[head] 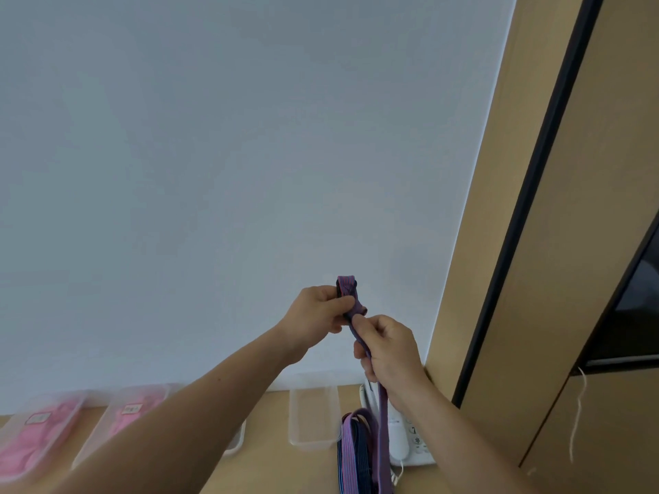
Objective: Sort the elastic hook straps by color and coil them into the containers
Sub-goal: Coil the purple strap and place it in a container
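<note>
Head view, tilted up at a white wall (249,155); the table (274,461) shows only as a strip along the bottom. Two hands are raised before the wall. Left hand (317,310): fingers and thumb pinch a small coil at the top end of one purple strap (347,288), red-striped. Right hand (388,351), just below and to the right: fingers curled round the same strap lower down. From that fist the strap hangs to the table's right end. There lies a heap of straps (353,447), purple and dark blue, number unclear, just beside one white telephone (401,440). Along the table's far edge are three containers in plain sight: first pink-filled container (35,433) and second pink-filled container (132,411) at the left, one label each, and a clear container (313,411) near the heap. A corner of a fourth container (237,440) shows behind the left forearm. Wooden cabinet (606,244) at right, one white string (577,415) hanging on it.
</note>
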`<state>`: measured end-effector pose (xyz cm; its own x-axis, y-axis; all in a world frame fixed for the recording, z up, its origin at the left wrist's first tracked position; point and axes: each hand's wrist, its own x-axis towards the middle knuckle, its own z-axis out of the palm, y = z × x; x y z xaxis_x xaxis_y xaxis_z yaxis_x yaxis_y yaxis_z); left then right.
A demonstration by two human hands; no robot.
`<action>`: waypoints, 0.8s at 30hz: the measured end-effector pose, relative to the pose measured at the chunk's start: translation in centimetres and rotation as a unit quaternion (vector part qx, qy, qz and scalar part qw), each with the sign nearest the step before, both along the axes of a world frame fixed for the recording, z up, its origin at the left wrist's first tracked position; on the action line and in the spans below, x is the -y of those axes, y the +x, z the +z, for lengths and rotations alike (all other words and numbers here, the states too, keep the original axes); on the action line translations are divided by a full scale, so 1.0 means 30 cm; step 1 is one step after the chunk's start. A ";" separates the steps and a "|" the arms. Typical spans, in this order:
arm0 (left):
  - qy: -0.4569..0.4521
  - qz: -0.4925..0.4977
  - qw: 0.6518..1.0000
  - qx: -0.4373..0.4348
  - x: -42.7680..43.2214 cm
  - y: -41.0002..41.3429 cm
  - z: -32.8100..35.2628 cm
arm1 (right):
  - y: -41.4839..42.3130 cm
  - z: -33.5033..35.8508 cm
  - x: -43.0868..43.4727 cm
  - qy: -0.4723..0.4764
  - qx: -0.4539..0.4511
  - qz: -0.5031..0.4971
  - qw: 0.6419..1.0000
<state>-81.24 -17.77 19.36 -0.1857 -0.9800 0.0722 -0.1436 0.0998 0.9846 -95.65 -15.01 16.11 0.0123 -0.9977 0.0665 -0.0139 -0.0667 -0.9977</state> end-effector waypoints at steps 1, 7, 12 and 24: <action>-0.001 0.006 1.000 -0.003 -0.001 -0.003 0.000 | 0.002 0.000 0.001 -0.001 -0.016 -0.013 1.000; 0.006 -0.012 1.000 0.004 -0.005 0.000 -0.001 | 0.011 -0.016 0.004 -0.033 -0.073 -0.052 0.995; -0.013 -0.029 0.999 0.044 0.007 0.024 -0.005 | 0.011 -0.019 0.006 -0.014 -0.079 -0.042 0.996; -0.381 0.026 0.854 0.354 -0.021 0.010 -0.065 | -0.012 0.033 -0.002 0.063 0.082 -0.007 0.995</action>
<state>-80.93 -17.15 17.42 -0.4049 -0.7069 0.5799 -0.6994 0.6480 0.3015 -96.01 -14.95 17.11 -0.0034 -0.9983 -0.0587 0.1496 0.0575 -0.9871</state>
